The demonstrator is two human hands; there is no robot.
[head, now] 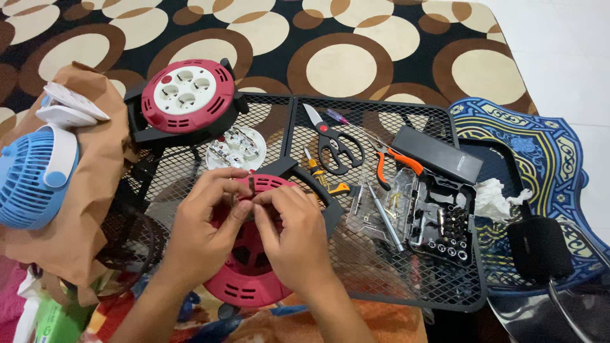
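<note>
My left hand (pixel 204 219) and my right hand (pixel 291 232) meet over a red cable reel body (pixel 244 282) lying on a black mesh rack (pixel 387 273). Both pinch a small dark part (pixel 249 188) at the reel's top edge between fingertips. Just beyond lies a white round socket plate (pixel 235 149) with metal contacts showing. A second, whole cable reel (pixel 185 95), red with a white socket face, stands in its black frame at the upper left.
Black-handled scissors (pixel 337 149), orange pliers (pixel 394 162), a yellow-black screwdriver (pixel 321 178), a clear parts tray (pixel 381 209) and a black bit set case (pixel 445 216) lie right of my hands. A blue fan (pixel 28 181) on brown paper sits left. White tissue (pixel 495 197) lies far right.
</note>
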